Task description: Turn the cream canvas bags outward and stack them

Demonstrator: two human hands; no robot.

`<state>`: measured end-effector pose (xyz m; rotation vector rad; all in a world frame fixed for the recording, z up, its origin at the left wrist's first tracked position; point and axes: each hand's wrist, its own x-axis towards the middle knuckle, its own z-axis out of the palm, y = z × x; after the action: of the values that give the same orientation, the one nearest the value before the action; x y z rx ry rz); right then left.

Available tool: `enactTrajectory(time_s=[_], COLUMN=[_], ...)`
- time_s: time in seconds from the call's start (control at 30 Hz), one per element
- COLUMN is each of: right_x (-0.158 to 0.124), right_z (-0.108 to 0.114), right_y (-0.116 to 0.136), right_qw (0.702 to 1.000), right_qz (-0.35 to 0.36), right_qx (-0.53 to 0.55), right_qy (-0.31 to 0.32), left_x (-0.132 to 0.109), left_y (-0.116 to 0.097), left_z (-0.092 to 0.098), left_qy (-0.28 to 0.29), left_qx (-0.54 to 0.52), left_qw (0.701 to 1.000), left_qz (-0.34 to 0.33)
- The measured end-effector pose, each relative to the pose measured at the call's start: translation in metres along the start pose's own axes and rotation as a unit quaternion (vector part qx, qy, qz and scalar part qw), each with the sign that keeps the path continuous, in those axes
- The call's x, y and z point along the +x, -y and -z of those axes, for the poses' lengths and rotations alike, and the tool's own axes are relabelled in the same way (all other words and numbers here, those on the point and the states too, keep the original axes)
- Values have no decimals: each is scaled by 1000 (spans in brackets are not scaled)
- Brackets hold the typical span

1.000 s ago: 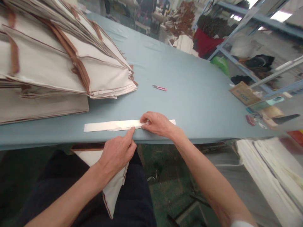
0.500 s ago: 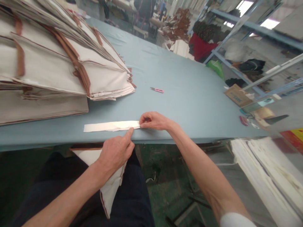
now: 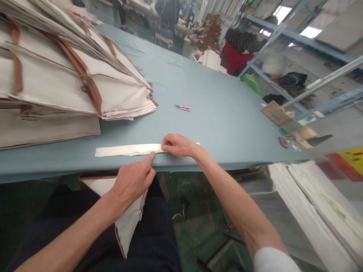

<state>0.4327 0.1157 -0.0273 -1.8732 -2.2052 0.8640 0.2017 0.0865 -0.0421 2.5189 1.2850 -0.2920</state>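
Note:
A narrow white strip, apparently fabric [image 3: 124, 150], lies along the near edge of the blue-covered table [image 3: 221, 117]. My right hand [image 3: 177, 145] pinches it between thumb and fingers, and the edge under the pinch looks folded or layered. Beyond my wrist a small white end shows; the part between is hidden by the hand. My left hand [image 3: 134, 177] rests its outstretched index fingertip on the strip's near edge, close to the right fingers, while its other fingers curl inward. Below that hand, a white cloth piece with brown edging [image 3: 127, 226] lies over my lap.
Stacked off-white fabric pieces with brown straps [image 3: 113, 90] cover the table's left side. Pink-handled thread snips [image 3: 182, 108] lie farther back. A cardboard box [image 3: 276, 113] and blue shelving [image 3: 306, 34] stand at right. White folded material [image 3: 309, 192] sits low at the right.
The view has shifted slightly, so everything sits a little farther left. A white end now shows beyond my right wrist. Both hands keep nearly the same place on the strip.

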Motion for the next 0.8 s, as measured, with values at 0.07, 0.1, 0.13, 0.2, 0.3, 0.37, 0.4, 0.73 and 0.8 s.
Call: enactTrajectory(time_s=[0.07,0.1,0.13,0.2,0.3,0.37,0.4,0.73,0.8], right_x=[-3,-5,-6,-9,-10,-11,-12,-20,-21], right_z=[-3,-5,-7,-12,-20,-24,-26,-38,-39], right_y=[2,2,2,2,2,2,3,8,9], right_qw=[1000,999,998,996,993,991,990,982,981], right_qz=[-13,-20,-28,-43,-60,-66,-68,-83,-86], right_qx=[-13,-19,-24,-33,-40,-42,-43,-64,-73], right_qy=[-17,-28,-40,-65,-97,-112,-118,-155,-159], left_x=[0,0,0,0,2,1,1,-1,7], left_y=[0,0,0,0,0,0,0,-17,-21], left_z=[-2,-3,-3,-4,-3,-3,-3,12,18], left_qy=[-4,-6,-8,-15,-25,-30,-33,-24,-16], left_qx=[1,2,2,2,1,0,-1,3,2], left_qw=[1000,1000,1000,1000,1000,999,999,999,1000], left_qz=[-5,-7,-8,-9,-11,-15,-17,-28,-26])
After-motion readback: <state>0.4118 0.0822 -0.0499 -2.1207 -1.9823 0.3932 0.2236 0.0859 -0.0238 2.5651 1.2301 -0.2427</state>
